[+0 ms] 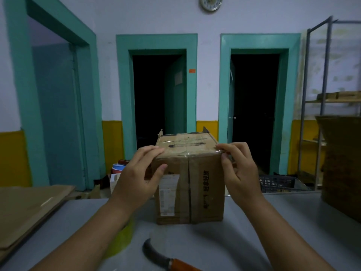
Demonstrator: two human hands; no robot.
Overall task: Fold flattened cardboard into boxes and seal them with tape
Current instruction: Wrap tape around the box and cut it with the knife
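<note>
One worn, taped box (205, 192) (white label (168, 194)) between spread left hand (136, 178), corner-pinching right hand (240, 170)

The scene is dim with a cool, bluish cast, lit softly from overhead. Shadows are faint: only a weak one spreads on the worktop (254, 241) below the box (205, 192). Between the left hand (136, 177) and right hand (240, 171), clear tape (187, 145) gives a dull sheen. Beyond the hands, two doorways (156, 98) (254, 106) are solid black. Nearer than the hands, the knife (156, 255) is soft and smeared. Wide-angle bowing tilts the door frame (21, 94) far left of the left hand and the rack (324, 75) far right of the right hand.
</note>
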